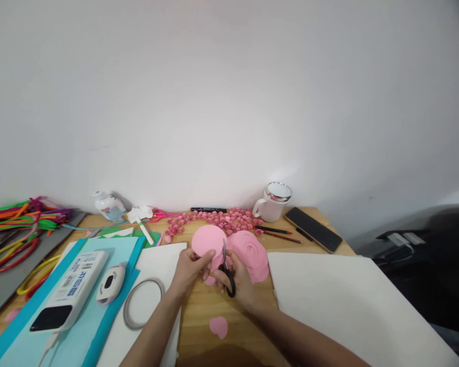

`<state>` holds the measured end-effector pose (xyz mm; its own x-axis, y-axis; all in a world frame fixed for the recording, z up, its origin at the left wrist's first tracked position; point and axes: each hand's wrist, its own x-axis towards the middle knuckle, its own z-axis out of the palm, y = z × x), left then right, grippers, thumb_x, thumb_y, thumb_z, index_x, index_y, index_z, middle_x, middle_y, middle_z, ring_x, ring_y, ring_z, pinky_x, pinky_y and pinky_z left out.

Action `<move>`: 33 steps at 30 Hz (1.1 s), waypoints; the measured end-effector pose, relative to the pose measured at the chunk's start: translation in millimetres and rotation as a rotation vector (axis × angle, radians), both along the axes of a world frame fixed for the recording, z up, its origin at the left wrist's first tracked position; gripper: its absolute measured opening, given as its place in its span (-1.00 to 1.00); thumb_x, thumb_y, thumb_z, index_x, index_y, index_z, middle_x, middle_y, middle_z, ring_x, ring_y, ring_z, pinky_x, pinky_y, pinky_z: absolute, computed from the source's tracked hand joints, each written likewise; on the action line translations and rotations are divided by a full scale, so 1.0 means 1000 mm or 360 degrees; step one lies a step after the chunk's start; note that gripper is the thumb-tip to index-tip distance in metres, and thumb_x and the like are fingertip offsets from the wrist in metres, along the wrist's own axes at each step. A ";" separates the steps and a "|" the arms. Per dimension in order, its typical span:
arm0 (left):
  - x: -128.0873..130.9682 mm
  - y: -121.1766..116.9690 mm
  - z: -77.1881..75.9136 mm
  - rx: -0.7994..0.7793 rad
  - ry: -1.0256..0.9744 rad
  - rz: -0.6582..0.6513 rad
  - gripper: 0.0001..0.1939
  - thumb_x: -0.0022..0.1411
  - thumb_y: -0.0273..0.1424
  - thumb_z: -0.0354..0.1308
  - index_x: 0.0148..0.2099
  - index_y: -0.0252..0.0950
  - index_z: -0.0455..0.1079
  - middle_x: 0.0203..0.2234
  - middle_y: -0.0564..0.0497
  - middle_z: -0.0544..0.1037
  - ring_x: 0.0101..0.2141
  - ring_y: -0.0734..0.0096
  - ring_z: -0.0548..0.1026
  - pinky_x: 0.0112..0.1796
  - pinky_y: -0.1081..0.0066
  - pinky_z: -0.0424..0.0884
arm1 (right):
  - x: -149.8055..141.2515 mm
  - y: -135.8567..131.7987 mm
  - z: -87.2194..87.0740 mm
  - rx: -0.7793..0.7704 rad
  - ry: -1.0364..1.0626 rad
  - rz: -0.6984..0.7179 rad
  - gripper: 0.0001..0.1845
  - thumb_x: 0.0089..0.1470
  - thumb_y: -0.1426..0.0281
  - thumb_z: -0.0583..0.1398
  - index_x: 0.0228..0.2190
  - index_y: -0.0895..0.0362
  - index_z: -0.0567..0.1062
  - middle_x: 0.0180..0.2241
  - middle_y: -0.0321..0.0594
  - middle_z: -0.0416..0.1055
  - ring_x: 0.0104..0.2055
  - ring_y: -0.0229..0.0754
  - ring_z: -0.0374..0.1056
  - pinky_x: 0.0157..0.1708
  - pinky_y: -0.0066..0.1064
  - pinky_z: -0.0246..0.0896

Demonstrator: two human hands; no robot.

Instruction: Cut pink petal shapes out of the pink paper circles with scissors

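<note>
"Head view: I read the left hand [194, 267] pinching a round pink paper disc [208, 238], left of the black-handled metal scissors [224, 252]. Right hand [241, 280]?"

"I see its fingers closed around the scissors' handles; the left pinch probably steadies the disc beside the blades."

A round sheet of pink paper [208, 238], plain and smooth-edged, is held just below the center of the frame, its flat face showing and its lower edge partly covered. A pair of scissors [231, 284] with black handles and slim silver blades stands at its right side, tips pointing toward the top of the frame and one handle loop hanging lower, right of center. The blades line up along the paper's right edge; whether they touch it cannot be told.
</note>
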<state>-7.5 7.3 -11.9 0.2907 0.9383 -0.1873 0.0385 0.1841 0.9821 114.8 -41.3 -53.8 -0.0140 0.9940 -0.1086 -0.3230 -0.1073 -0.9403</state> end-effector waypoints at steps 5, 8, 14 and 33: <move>0.000 -0.001 -0.005 0.0028 0.0119 -0.0010 -0.56 -0.09 -0.15 0.28 -0.73 -0.34 0.25 -0.90 0.14 0.22 -0.80 0.65 0.09 -0.71 0.54 -0.06 | 0.003 0.000 0.009 0.0071 -0.0065 -0.0084 -0.48 -0.21 0.25 0.34 -0.19 0.05 0.28 -0.58 -0.40 0.37 -0.56 -0.20 0.34 -0.58 -0.42 0.22; -0.002 0.001 -0.009 0.0025 0.0111 -0.0020 -0.60 -0.10 -0.15 0.28 -0.68 -0.35 0.30 -0.89 0.15 0.23 -0.80 0.65 0.07 -0.71 0.53 -0.09 | 0.004 0.001 0.010 0.0073 -0.0082 -0.0121 -0.47 -0.24 0.28 0.35 -0.22 0.05 0.27 -0.52 -0.37 0.41 -0.46 -0.15 0.39 -0.52 -0.40 0.27; -0.004 0.003 -0.006 0.0013 0.0088 -0.0027 -0.63 -0.13 -0.18 0.30 -0.67 -0.36 0.31 -0.89 0.17 0.22 -0.80 0.67 0.05 -0.71 0.55 -0.09 | 0.005 0.003 0.005 0.0057 -0.0055 -0.0068 -0.46 -0.23 0.29 0.35 -0.20 0.05 0.27 -0.52 -0.36 0.39 -0.46 -0.15 0.38 -0.54 -0.41 0.25; -0.006 0.005 -0.003 0.0061 0.0016 -0.0021 -0.61 -0.09 -0.22 0.31 -0.64 -0.35 0.22 -0.88 0.22 0.17 -0.78 0.71 0.03 -0.69 0.58 -0.10 | 0.005 0.003 -0.012 -0.0003 -0.0072 -0.0043 -0.50 -0.16 0.33 0.32 -0.17 0.10 0.26 -0.67 -0.50 0.25 -0.67 -0.37 0.12 -0.69 -0.57 -0.02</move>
